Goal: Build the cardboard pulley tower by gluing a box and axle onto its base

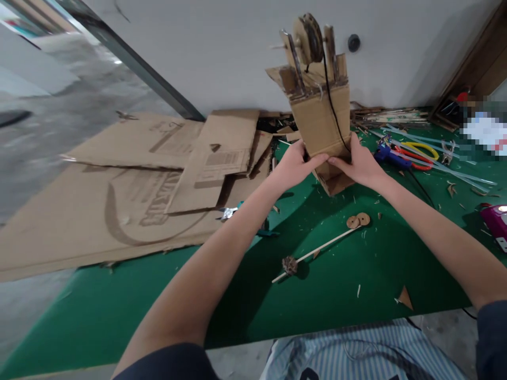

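A tall cardboard box point(322, 119) is held up off the table, tilted a little, between my two hands. My left hand point(295, 166) grips its lower left side and my right hand point(362, 163) its lower right side, thumbs nearly meeting on the front. On top, a round cardboard pulley point(308, 39) sits on a stick between two uprights. A black cord point(332, 103) runs from it down the front to my right hand. Below on the table lies a thin wooden stick point(327, 245) with a corrugated cardboard roller point(290, 265) on it; two small cardboard discs point(358, 220) touch its far end.
Large cardboard sheets point(158, 158) overlap on the left of the green table point(253, 306). Pliers with teal handles point(269, 232) lie partly behind my left forearm. At right are a blue glue gun point(390, 157), clear glue sticks point(467, 171), red-handled scissors point(414, 158) and a magenta device point(495, 224). A white wall stands behind.
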`<state>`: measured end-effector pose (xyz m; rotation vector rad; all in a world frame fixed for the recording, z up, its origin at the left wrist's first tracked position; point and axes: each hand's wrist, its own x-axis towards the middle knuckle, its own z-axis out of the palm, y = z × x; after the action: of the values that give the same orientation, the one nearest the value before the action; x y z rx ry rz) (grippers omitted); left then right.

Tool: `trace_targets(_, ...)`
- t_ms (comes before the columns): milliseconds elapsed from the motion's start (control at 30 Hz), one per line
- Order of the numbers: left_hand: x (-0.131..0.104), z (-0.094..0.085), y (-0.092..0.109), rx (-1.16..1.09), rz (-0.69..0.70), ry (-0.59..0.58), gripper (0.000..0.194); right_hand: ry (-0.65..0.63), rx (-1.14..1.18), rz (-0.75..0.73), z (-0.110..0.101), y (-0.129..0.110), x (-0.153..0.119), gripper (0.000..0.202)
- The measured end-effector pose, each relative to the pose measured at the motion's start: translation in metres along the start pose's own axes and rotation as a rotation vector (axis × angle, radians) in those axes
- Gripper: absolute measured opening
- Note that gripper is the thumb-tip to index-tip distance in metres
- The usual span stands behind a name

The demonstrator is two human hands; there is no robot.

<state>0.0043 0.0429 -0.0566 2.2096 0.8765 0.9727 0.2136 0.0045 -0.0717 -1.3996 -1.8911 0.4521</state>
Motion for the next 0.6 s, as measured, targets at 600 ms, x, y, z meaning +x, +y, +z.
trace_targets(600,0.01,0.001,-0.024,0.033,0.03,0.121,0.049,-0.085,0.119,-0.008,-0.007,0.021,-0.029,0.09)
